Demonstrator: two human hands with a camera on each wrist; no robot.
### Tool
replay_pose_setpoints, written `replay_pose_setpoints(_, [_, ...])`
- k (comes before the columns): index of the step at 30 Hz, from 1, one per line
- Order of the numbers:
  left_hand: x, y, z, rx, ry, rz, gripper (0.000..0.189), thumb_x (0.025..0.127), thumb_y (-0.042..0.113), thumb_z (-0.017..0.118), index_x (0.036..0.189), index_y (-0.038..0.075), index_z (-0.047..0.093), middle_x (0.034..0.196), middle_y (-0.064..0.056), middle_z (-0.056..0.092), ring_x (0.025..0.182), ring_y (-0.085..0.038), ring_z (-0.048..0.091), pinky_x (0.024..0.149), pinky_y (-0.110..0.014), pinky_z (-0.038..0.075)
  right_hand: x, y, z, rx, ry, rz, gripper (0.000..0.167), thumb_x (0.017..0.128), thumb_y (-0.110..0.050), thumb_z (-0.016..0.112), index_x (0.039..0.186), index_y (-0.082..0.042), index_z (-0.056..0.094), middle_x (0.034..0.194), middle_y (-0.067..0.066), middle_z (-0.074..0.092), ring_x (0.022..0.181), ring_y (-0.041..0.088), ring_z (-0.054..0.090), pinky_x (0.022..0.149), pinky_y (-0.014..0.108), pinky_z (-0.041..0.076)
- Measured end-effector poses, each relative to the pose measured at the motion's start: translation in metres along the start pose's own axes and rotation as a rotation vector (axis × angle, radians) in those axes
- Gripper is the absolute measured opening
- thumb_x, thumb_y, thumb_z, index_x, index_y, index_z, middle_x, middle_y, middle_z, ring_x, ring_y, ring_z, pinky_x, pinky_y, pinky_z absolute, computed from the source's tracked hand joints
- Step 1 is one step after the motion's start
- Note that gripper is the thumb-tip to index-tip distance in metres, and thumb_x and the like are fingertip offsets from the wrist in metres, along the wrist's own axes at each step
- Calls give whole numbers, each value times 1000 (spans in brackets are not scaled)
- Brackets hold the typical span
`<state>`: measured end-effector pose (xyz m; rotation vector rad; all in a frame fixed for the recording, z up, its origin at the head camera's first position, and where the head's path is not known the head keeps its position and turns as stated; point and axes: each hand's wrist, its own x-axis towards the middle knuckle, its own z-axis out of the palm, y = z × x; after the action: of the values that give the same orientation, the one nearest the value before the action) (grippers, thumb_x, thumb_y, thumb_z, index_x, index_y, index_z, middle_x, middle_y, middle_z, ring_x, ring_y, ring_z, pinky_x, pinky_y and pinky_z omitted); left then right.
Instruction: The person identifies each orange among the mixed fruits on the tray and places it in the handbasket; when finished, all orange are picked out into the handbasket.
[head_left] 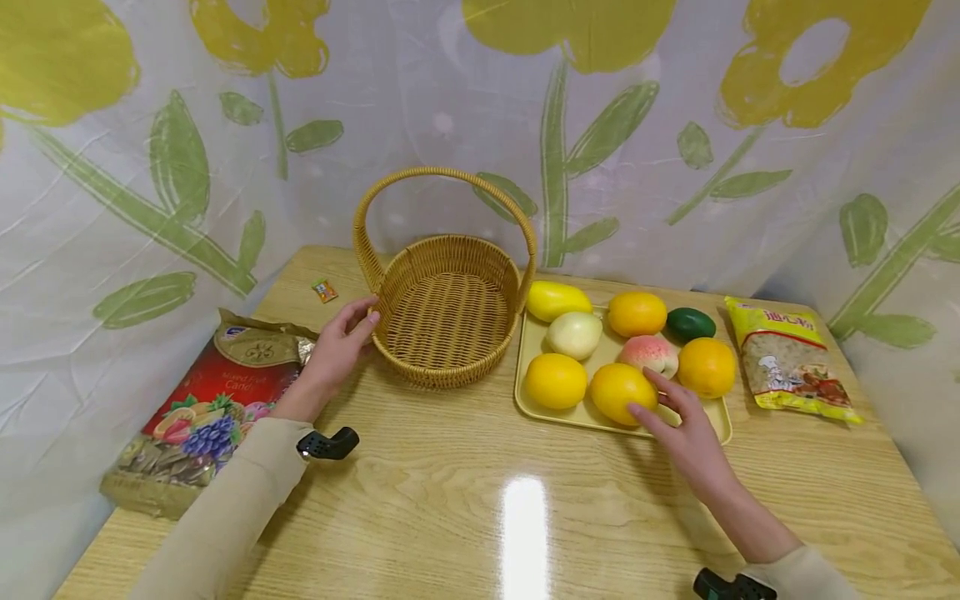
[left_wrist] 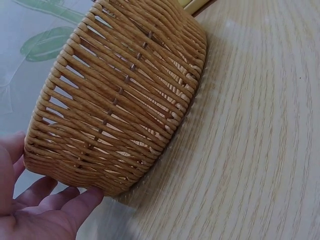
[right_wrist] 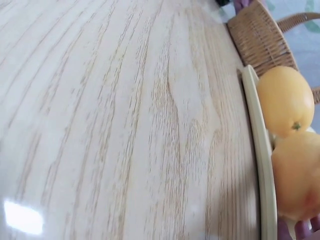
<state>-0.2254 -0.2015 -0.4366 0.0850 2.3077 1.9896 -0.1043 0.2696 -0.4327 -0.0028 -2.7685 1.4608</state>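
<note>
The red candy bag (head_left: 225, 400) is lying along the left edge of the desk (head_left: 420, 483); a small wrapped sweet (head_left: 325, 290) is lying near the back left corner. The left hand (head_left: 341, 343) is gripping the left rim of the wicker basket (head_left: 450, 321), which is standing upright near the back edge. Right of it, the yellow tray (head_left: 608, 348) is carrying eight pieces of produce. The right hand (head_left: 686, 429) is grasping the front-middle orange (head_left: 621, 393), seated in the tray. A yellow packet (head_left: 793, 358) is lying towards the back right corner.
</note>
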Motion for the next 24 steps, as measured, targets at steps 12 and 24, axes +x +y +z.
replay_pose_setpoints(12, [0,-2,-1,-22,-35,-15,61,103,37,48,156,16,28,162,-8,19,144,-27,25,107,-55,38,5,-8,10,-27,0,2,72,93,-34,69,153,-14,34,137,25,27,120,35,33,96,51,46])
replay_pose_setpoints(24, [0,-3,0,-28,-41,-19,59,104,35,47,156,17,27,163,-4,13,147,-23,17,108,-55,36,6,-6,11,-40,7,-4,70,91,-30,72,148,-8,37,138,26,28,114,40,44,93,43,49])
